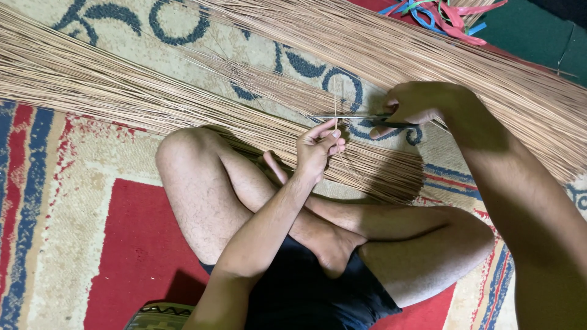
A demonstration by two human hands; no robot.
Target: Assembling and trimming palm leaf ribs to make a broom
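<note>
A person sits cross-legged on a patterned rug (pixel 73 201), bare knees at three and nine o'clock. The left hand (pixel 318 146) is pressed together, its fingertips pinching a few thin tan sticks (pixel 337 107) that rise toward twelve o'clock. The right hand (pixel 416 104) is closed around the handle of a slim blade (pixel 345 117) — knife or scissors, I cannot tell — lying crosswise against those sticks, just beside the left fingertips. Long sheaves of the same sticks (pixel 122 91) fan across the rug beyond the knees. Coloured plastic ribbons (pixel 440 13) lie at one o'clock — well apart from both hands.
</note>
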